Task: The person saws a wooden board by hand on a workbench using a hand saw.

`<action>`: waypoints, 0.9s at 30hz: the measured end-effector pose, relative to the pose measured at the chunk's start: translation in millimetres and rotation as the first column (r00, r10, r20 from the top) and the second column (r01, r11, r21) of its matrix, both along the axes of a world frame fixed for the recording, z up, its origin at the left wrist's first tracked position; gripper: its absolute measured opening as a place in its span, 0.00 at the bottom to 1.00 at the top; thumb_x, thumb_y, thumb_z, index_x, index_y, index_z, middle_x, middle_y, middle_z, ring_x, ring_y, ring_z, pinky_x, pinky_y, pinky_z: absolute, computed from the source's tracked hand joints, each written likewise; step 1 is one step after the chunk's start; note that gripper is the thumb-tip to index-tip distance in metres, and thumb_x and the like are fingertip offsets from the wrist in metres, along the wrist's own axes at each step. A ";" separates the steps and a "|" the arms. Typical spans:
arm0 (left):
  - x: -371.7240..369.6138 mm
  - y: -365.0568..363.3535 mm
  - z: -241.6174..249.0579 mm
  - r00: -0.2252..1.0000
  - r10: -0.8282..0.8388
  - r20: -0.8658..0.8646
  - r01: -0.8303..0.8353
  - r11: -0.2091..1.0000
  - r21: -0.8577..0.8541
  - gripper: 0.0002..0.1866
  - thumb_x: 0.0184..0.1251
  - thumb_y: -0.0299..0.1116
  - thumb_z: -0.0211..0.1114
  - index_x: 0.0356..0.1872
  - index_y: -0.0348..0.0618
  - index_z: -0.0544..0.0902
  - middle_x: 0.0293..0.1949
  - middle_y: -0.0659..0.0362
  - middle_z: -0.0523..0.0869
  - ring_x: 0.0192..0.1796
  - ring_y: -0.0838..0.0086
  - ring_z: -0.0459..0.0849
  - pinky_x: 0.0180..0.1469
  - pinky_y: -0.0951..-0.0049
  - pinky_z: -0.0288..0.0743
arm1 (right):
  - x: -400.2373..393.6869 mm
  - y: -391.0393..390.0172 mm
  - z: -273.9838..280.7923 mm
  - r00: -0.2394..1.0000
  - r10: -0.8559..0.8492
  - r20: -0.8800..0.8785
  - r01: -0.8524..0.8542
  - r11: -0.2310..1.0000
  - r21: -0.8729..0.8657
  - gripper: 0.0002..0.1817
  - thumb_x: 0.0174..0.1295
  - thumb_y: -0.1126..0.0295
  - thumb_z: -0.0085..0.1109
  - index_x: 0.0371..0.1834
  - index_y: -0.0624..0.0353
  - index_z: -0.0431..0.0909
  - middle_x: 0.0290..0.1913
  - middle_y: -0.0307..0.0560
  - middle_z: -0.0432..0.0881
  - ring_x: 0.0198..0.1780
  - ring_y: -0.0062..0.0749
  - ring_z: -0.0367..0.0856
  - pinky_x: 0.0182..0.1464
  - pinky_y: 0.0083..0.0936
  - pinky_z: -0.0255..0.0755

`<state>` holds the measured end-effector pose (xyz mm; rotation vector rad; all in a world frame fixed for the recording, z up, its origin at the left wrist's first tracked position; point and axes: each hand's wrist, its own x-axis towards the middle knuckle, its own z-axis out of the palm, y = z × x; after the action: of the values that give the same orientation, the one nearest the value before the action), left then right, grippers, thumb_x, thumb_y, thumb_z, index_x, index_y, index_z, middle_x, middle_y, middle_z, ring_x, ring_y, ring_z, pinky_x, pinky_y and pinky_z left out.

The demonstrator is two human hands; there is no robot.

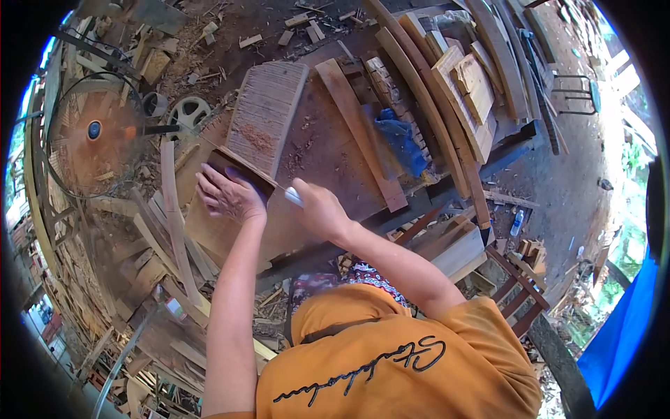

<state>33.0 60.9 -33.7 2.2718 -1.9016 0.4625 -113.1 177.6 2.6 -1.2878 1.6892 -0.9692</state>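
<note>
My left hand [230, 194] grips a small brown wood piece [244, 170], with its thumb along the near face and the other fingers at its left end. In my right hand [319, 211] is the white handle [294, 196] of a tool. A thin blade or rod runs from this handle along the wood piece's upper edge, its tip showing past the far left end. Just beyond lies a thick grooved board [269, 105] with reddish sawdust [257, 137] on it, on the brown work surface [328, 167].
A round fan [94, 130] stands at the left, near a spoked wheel [190, 114]. Long planks [359, 133], curved boards [426, 105] and a blue cloth [403, 142] lie to the right. Wood scraps cover the floor; a plastic bottle [517, 223] is at the right.
</note>
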 end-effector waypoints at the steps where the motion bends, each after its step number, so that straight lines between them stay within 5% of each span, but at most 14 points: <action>1: -0.7 1.0 1.4 1.000 0.003 -0.010 -0.003 1.000 0.010 0.29 0.77 0.48 0.48 0.76 0.54 0.64 0.74 0.57 0.65 0.74 0.59 0.62 0.68 0.48 0.56 | 0.4 9.1 4.5 1.000 -0.011 0.014 0.010 0.999 0.043 0.10 0.61 0.71 0.62 0.38 0.59 0.69 0.31 0.60 0.79 0.37 0.62 0.81 0.38 0.51 0.74; 5: -5.4 -0.8 1.8 0.999 0.005 -0.039 -0.005 1.000 0.012 0.29 0.77 0.48 0.49 0.76 0.54 0.64 0.74 0.56 0.65 0.74 0.58 0.62 0.67 0.48 0.56 | -18.0 70.4 20.6 0.999 0.000 0.051 -0.009 0.985 0.171 0.09 0.61 0.72 0.60 0.39 0.60 0.69 0.32 0.64 0.80 0.38 0.64 0.80 0.39 0.51 0.74; 11: -4.2 0.8 6.4 1.000 0.004 0.005 -0.004 1.000 0.008 0.30 0.77 0.48 0.49 0.76 0.53 0.64 0.74 0.55 0.65 0.74 0.58 0.62 0.68 0.48 0.57 | -5.3 -4.5 -1.3 1.000 0.016 -0.002 -0.016 0.999 -0.045 0.10 0.62 0.71 0.62 0.38 0.60 0.70 0.31 0.62 0.79 0.36 0.63 0.80 0.38 0.51 0.74; 17: -7.1 1.8 6.4 0.999 0.003 -0.042 -0.002 1.000 0.012 0.30 0.76 0.48 0.50 0.75 0.52 0.65 0.74 0.55 0.65 0.74 0.58 0.62 0.68 0.49 0.56 | -18.8 82.3 16.2 1.000 -0.013 0.018 0.010 0.990 0.141 0.10 0.60 0.71 0.62 0.40 0.58 0.71 0.30 0.61 0.79 0.36 0.62 0.81 0.38 0.50 0.75; 22: -2.7 0.4 -3.0 0.999 0.026 -0.021 -0.026 1.000 0.004 0.29 0.77 0.49 0.48 0.75 0.54 0.65 0.74 0.57 0.65 0.74 0.58 0.62 0.68 0.48 0.56 | -1.8 -5.5 0.5 1.000 0.006 0.021 -0.005 1.000 -0.031 0.09 0.61 0.72 0.59 0.40 0.60 0.70 0.32 0.63 0.80 0.36 0.64 0.81 0.38 0.52 0.74; 24: 0.9 -3.1 -4.7 1.000 0.031 -0.002 -0.031 0.999 0.006 0.29 0.77 0.50 0.48 0.75 0.54 0.65 0.74 0.58 0.65 0.74 0.58 0.62 0.68 0.47 0.56 | 6.1 -17.0 -0.9 1.000 0.020 0.001 -0.020 1.000 0.022 0.09 0.60 0.73 0.59 0.40 0.61 0.70 0.33 0.64 0.80 0.37 0.65 0.81 0.38 0.53 0.74; 27: 0.1 -1.4 -4.3 0.999 0.028 -0.018 -0.028 1.000 0.000 0.29 0.77 0.50 0.46 0.75 0.55 0.65 0.74 0.58 0.66 0.74 0.59 0.62 0.68 0.48 0.56 | -12.2 51.3 10.9 1.000 -0.014 0.028 0.013 0.998 0.055 0.09 0.60 0.73 0.58 0.41 0.59 0.70 0.33 0.64 0.80 0.37 0.65 0.81 0.38 0.53 0.75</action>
<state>33.1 59.5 -38.0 2.2975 -1.8634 0.4442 -125.3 228.9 13.5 -1.2230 1.6935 -0.9378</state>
